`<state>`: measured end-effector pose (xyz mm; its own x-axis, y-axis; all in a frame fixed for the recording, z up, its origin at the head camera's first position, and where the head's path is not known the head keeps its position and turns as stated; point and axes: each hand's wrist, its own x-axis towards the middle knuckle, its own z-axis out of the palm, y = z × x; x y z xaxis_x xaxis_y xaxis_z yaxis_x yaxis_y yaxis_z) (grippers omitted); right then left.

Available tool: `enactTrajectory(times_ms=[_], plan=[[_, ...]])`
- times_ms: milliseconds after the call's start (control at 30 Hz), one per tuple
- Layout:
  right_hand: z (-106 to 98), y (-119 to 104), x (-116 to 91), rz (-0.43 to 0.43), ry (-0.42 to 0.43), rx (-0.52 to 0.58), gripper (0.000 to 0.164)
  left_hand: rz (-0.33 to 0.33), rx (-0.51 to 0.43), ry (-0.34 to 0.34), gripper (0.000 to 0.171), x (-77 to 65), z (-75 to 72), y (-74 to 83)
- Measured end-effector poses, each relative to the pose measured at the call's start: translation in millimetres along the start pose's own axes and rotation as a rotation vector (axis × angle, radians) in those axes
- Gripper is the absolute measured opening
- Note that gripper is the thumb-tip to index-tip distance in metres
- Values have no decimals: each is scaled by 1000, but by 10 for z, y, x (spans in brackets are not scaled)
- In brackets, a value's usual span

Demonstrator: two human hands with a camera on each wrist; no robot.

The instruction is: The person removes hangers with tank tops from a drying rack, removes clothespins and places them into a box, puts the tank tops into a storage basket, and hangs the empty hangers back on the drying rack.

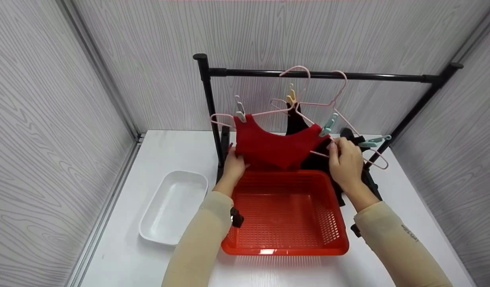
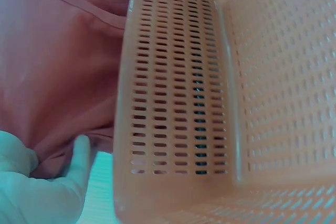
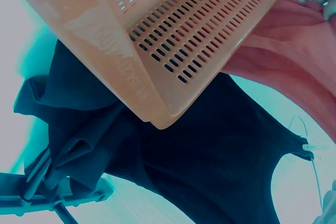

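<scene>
- Red garment (image 1: 275,145): hangs at the centre of the head view from the front pink hanger (image 1: 273,112), whose hook is at the rail of the black rack (image 1: 261,73); the cloth drops behind the far rim of the red basket.
- White tray (image 1: 171,207): left of centre, on the white table (image 1: 117,247), with nothing touching it from the rack.
- Left hand (image 1: 233,164): beside the basket's upper left corner; thumb and finger pinch the lower part of the red cloth, which is bunched between them in the left wrist view.
- Pale grey clip (image 1: 240,111): tilted, on the garment's left strap.
- Red basket (image 1: 285,252): lower centre, upright, its perforated floor bare.
- Yellow clip (image 1: 291,95): upper centre, on a strap of the black garment (image 1: 294,121), which hangs behind the red one from the rear pink hanger (image 1: 316,104).
- Teal clip (image 1: 328,124): right of centre, on the red garment's right strap.
- Right hand (image 1: 345,161): thumb and fingers pinch the front pink hanger's right end; whether cloth is caught too, I cannot tell.
- Second teal clip (image 1: 374,141): farther right, at the black garment's other strap.
</scene>
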<state>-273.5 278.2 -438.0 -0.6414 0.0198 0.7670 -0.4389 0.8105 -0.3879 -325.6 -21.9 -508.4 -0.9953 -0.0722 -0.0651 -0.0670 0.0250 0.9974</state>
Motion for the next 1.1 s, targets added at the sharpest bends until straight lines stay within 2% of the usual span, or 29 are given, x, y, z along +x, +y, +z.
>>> enactTrajectory(times_ms=[67, 167, 467, 667, 767, 967, 1100], plan=[[3, 6, -3, 1, 7, -1, 19, -20, -129, -12, 32, -8, 7, 42], [5, 9, 2, 4, 18, 6, 18, -16, -257, -19, 32, -11, 13, 114], [-11, -1, 20, 39, 50, 21, 19, 78, -494, 47, 18, -37, 26, 321], [-25, 1, 43, 53, 80, 40, 20, 116, -561, 43, 17, -85, 12, 477], [-27, 3, 50, 66, 94, 47, 21, 113, -588, 30, 18, -112, 10, 558], [-52, 9, 58, 89, 93, 48, 22, 85, -688, -39, 25, -179, 2, 708], [-69, 15, 70, 100, 95, 54, 23, 63, -688, -99, 32, -203, -19, 732]])
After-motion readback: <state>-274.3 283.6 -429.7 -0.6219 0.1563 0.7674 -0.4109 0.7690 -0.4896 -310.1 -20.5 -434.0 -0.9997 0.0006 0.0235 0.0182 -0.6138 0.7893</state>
